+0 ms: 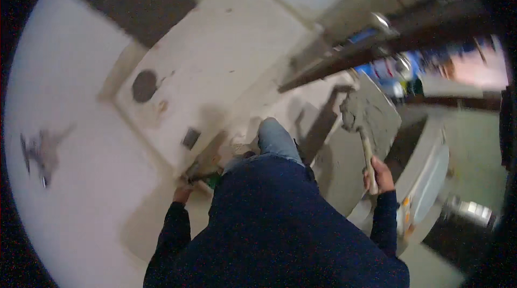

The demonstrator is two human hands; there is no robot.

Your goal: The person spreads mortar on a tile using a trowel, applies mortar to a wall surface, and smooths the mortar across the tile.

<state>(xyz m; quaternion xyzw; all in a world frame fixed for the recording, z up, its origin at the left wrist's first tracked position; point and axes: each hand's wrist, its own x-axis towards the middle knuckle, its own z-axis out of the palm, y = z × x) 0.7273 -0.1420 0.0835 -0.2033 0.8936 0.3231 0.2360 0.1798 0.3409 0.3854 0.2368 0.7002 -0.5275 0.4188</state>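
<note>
My right hand [381, 175] is closed round the pale handle of a trowel [367, 150]. Its far end is covered by a lump of wet grey mortar [353, 111]. Beneath and beside that lump, more mortar is smeared over a grey, flat-looking surface [385, 107]. My left hand [182, 195] is low on the left, its fingers closed about a dark object that blur keeps me from naming. Something green [213, 180] shows close to that hand, beside my dark top. One knee in blue jeans [277, 140] is bent forward between the two hands.
Ahead and left lies a large off-white surface [210, 62] with a dark round patch [144, 86] and a small dark square [191, 138]. A long brown beam or frame [371, 46] slants across the upper right. A rounded white fixture [431, 180] stands right of my right hand.
</note>
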